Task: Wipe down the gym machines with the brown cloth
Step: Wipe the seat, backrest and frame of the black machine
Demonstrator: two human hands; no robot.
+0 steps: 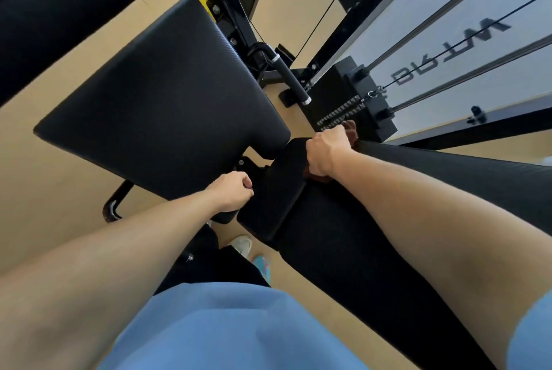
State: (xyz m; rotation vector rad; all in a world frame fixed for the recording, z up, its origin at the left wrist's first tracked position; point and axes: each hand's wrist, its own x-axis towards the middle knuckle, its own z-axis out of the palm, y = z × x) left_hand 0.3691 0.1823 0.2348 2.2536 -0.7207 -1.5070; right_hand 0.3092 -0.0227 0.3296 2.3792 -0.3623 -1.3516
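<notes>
**Cloth on the pad end, right hand gripping it**

Looking straight down over my two bare arms at black gym padding on a tan floor (53, 160).

- Right hand (327, 154): fingers curled down tight, clamped on the brown cloth (352, 127). The cloth is pressed against the upper end of the long black pad (343, 244) that runs down toward my body. Only scraps of the cloth show: a bit poking out past the fingertips, and a sliver under the heel of the hand.
- Left hand (234, 193): loosely fisted, fingers curled in, sitting at the left edge of the same pad end, near the bracket beneath the seat. I cannot tell whether it is gripping anything (fingertips are hidden against black metal).
- Seat pad (161, 94): large, black, textured, lying just beyond the two hands and tilted across the view.
- Weight stack (358, 94): just beyond the right hand, with guide rods and a cable running up to the right, in front of a white panel with lettering.
- Handle bar (291, 77): black, with chrome end rings, lying between the seat pad and the weight stack.
- Blue shirt (224, 331) fills the bottom of the view; a white shoe (242, 244) shows on the floor below the pad.
</notes>
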